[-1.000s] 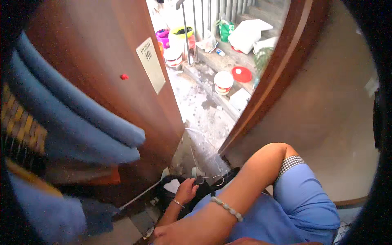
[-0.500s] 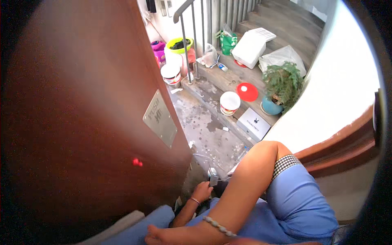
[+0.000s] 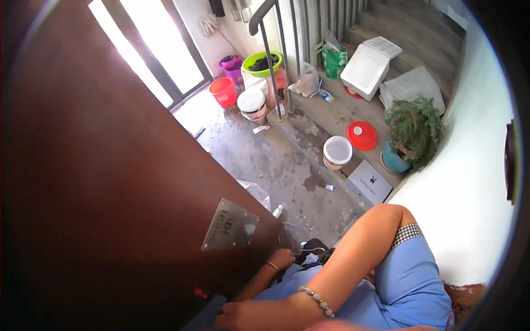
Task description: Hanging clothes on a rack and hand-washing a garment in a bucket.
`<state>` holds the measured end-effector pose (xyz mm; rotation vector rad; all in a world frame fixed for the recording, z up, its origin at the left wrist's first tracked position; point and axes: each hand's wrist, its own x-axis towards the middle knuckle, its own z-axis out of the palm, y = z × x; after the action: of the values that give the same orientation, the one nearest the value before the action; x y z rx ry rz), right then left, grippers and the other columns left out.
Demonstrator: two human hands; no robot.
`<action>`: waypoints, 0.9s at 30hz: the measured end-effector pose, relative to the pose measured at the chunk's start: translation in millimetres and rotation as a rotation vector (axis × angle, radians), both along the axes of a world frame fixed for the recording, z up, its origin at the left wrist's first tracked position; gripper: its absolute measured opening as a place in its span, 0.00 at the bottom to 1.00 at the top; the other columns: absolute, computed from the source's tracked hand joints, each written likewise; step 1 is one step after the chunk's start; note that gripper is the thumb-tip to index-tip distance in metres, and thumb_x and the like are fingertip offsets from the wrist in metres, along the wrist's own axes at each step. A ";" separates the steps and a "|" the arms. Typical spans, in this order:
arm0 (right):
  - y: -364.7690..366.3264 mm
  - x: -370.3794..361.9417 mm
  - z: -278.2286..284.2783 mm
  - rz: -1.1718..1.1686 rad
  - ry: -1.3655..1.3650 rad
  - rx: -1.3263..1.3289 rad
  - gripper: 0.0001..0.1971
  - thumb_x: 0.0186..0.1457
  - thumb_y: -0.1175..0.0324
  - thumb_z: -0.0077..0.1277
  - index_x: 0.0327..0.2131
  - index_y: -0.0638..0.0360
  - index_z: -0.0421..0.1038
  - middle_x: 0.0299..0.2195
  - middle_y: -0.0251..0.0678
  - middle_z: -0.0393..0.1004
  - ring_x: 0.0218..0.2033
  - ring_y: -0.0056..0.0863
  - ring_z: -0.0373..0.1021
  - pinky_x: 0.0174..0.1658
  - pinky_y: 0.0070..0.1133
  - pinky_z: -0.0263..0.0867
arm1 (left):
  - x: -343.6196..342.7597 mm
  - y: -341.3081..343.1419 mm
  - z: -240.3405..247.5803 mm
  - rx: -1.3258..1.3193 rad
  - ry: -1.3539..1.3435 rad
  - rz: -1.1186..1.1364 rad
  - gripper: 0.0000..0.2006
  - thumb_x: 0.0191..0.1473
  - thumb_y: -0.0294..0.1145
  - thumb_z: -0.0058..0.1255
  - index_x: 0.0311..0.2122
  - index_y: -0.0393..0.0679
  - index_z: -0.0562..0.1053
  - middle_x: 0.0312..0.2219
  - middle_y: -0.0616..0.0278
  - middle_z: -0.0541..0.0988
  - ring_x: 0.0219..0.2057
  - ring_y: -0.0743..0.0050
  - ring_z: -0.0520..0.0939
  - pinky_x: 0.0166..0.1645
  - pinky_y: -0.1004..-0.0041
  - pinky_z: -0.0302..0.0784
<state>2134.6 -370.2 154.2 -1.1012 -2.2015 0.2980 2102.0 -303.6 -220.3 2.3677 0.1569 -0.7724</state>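
My left hand (image 3: 282, 259), with a thin bracelet at the wrist, is low in the middle beside the edge of the brown door (image 3: 138, 165). Its fingers are curled in, and I cannot make out what they hold. A white cable (image 3: 313, 250) runs just right of the fingertips, near a dark object (image 3: 316, 244). My right arm is bent across my blue clothing (image 3: 411, 276), a beaded bracelet at its wrist. My right hand (image 3: 243, 315) is blurred at the bottom, near the door's lower part, and its fingers do not show clearly.
A metal plate (image 3: 231, 224) is on the door. On the wet-spotted floor stand a red bucket (image 3: 223, 92) and a lidded white bucket (image 3: 252, 102). Along the steps are an open white bucket (image 3: 337, 151), a red lid (image 3: 362, 135), a flat box (image 3: 369, 181) and a potted plant (image 3: 413, 132).
The view has shifted, so a glass door and the red bucket now show at the upper left. The small grey object at my left fingertips no longer shows clearly. My right hand sits farther right.
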 end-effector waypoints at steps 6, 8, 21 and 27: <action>2.8 73.0 22.9 -0.076 -0.170 0.168 0.15 0.48 0.62 0.40 0.39 0.56 0.66 0.31 0.32 0.71 0.33 0.23 0.67 0.33 0.24 0.59 | 56.3 12.6 -10.1 -0.036 -0.071 -0.063 0.16 0.44 0.42 0.51 0.28 0.37 0.72 0.28 0.44 0.75 0.33 0.47 0.76 0.39 0.58 0.70; 7.5 100.6 28.5 0.034 -0.365 0.059 0.15 0.49 0.62 0.40 0.39 0.56 0.66 0.32 0.30 0.71 0.34 0.23 0.67 0.33 0.27 0.59 | 79.9 21.9 -12.5 0.051 -0.034 -0.067 0.15 0.44 0.42 0.51 0.26 0.37 0.73 0.26 0.45 0.75 0.32 0.48 0.76 0.39 0.60 0.70; 17.6 356.6 38.3 0.381 0.366 -0.041 0.08 0.38 0.65 0.49 0.19 0.57 0.74 0.36 0.39 0.67 0.42 0.34 0.61 0.44 0.29 0.57 | 296.4 50.8 44.9 -0.111 0.000 0.363 0.15 0.47 0.42 0.48 0.28 0.38 0.73 0.26 0.45 0.75 0.31 0.46 0.76 0.37 0.59 0.69; 38.5 403.1 31.1 0.686 0.752 -0.314 0.08 0.39 0.68 0.52 0.20 0.64 0.73 0.39 0.47 0.65 0.42 0.39 0.61 0.45 0.29 0.57 | 344.4 64.6 31.1 -0.177 -0.101 0.394 0.12 0.47 0.38 0.47 0.27 0.37 0.70 0.20 0.48 0.73 0.23 0.53 0.74 0.30 0.63 0.68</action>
<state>2537.7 -331.7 185.3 -0.2317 -1.7731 1.1714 2446.4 -239.0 -189.2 2.1097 0.4750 -0.4561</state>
